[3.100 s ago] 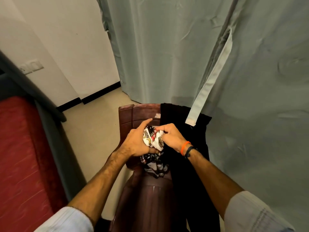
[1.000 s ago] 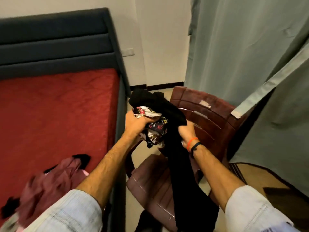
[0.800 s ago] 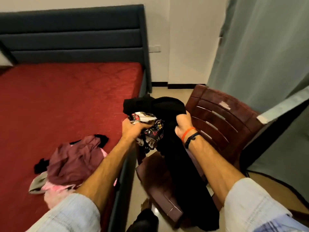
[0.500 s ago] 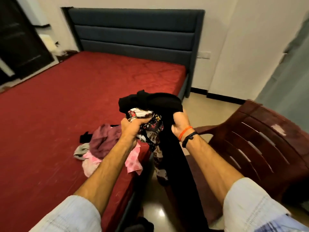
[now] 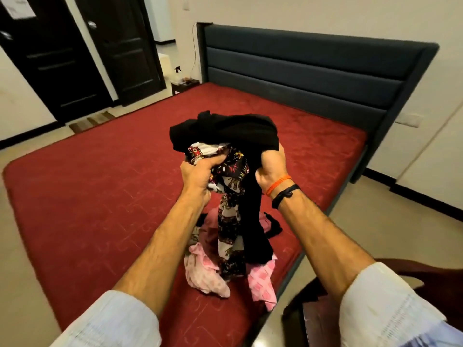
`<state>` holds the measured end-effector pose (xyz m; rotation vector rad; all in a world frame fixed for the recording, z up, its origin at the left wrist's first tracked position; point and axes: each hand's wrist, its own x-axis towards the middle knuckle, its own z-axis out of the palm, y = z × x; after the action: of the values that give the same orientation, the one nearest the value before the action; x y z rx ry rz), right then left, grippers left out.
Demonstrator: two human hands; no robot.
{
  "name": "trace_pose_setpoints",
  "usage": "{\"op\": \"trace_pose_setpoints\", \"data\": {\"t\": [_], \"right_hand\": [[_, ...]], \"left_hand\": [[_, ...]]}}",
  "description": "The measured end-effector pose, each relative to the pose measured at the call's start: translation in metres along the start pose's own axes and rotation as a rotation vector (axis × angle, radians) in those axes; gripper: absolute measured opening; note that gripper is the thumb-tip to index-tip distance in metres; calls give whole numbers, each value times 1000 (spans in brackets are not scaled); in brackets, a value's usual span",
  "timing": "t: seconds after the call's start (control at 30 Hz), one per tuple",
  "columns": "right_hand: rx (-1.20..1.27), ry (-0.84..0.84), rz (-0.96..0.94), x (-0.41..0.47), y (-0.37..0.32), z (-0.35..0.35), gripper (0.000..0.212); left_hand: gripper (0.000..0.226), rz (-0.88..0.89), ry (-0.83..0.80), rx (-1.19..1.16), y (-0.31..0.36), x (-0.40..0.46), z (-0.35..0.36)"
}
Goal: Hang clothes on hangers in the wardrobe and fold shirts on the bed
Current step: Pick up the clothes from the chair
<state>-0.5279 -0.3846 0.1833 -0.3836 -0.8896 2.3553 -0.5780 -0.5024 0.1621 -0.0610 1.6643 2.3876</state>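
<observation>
I hold both forearms stretched forward and raised over the bed (image 5: 100,186), pale rolled sleeves bunched near the elbows. My left hand (image 5: 198,176) is clenched knuckles-up around a bunched patterned garment (image 5: 229,216), a thin printed fabric in white, black and red with small floral motifs; it droops from my fist in a narrow crumpled column. My right hand (image 5: 271,169) grips a black garment (image 5: 225,131), thumb side toward me, fingers wrapped into soft matte cloth. That cloth mounds above both fists in a rounded heap and also falls in a long dark fold beside the patterned piece. An orange thread band (image 5: 278,185) and a black cord bracelet (image 5: 285,195) circle my right wrist.

Both hanging ends reach down to a loose pile of clothes (image 5: 205,276) lying near the bed's right edge: pink printed fabric, some maroon, a black scrap. The mattress cover is deep red with a faint stitched pattern. Behind it stands a dark padded headboard (image 5: 313,71) with horizontal channels. A brown chair (image 5: 426,274) shows at lower right.
</observation>
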Motion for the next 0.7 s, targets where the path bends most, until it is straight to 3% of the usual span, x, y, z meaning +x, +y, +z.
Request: {"op": "trace_pose_setpoints", "data": {"t": [0.1, 0.17, 0.27, 0.33, 0.37, 0.47, 0.7], "right_hand": [[-39, -49, -67, 23, 22, 11, 22], [-254, -55, -115, 41, 49, -4, 23], [-1032, -101, -37, 59, 91, -58, 53], [-1522, -183, 252, 56, 112, -101, 73], [-1650, -219, 385, 52, 120, -119, 77], [-1659, -251, 583, 41, 135, -153, 80], [-1538, -227, 461, 41, 139, -156, 55]], "left_hand": [[33, 53, 42, 18, -2, 37, -12], [51, 3, 72, 87, -19, 58, -27], [75, -221, 28, 213, -78, 79, -60], [119, -388, -22, 385, -116, 78, -82], [131, -438, -66, 451, -122, 70, -88], [102, -565, -103, 499, -134, 54, -99], [73, -567, -59, 601, -151, 53, -115]]}}
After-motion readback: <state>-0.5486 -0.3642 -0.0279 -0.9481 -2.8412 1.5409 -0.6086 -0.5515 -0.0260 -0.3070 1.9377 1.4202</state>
